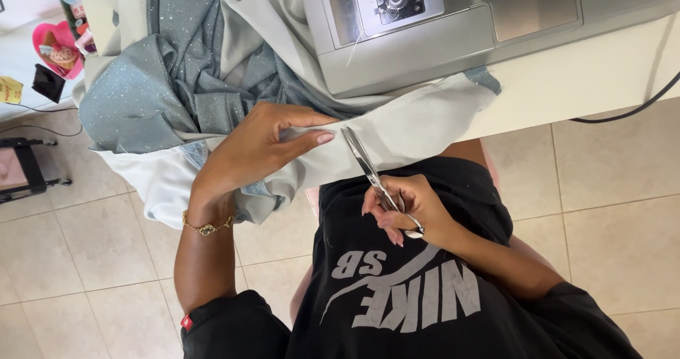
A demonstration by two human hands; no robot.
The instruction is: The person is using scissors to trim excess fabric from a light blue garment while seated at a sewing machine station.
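- Left hand (258, 146): pinching a fold of the pale grey fabric (418, 122), thumb on top, fingers pressed flat, fingertips aimed toward 3 o'clock. Gold bracelet (207, 226) on that wrist.
- Right hand (411, 207): clenched around the handles of the scissors (368, 166), fingers through the loops. Sits at about 5 o'clock from the left hand, close to the torso.
- Scissors: metal blades point up toward 11 o'clock, tip right at the fabric edge, just beside the left fingertips. Cannot tell if the blades are parted or shut at this angle.
- Pale grey fabric: draped off the front edge of the white table (588, 76), hanging down over the lap, taut strip between the left hand and the machine.
- Glittery blue-grey fabric (166, 69): bunched in a heap at 11 o'clock from the left hand, lying on top of the pale cloth.
- Sewing machine (453, 26): grey-white, on the table at 12 to 1 o'clock, needle plate visible, fabric running under its front edge.
- Black cable (637, 107) trails off the table at 3 o'clock.
- Pink container (57, 47) with small items at far 10 o'clock.
- Floor: beige tiles (609, 217). Person wears a black T-shirt (404, 288).
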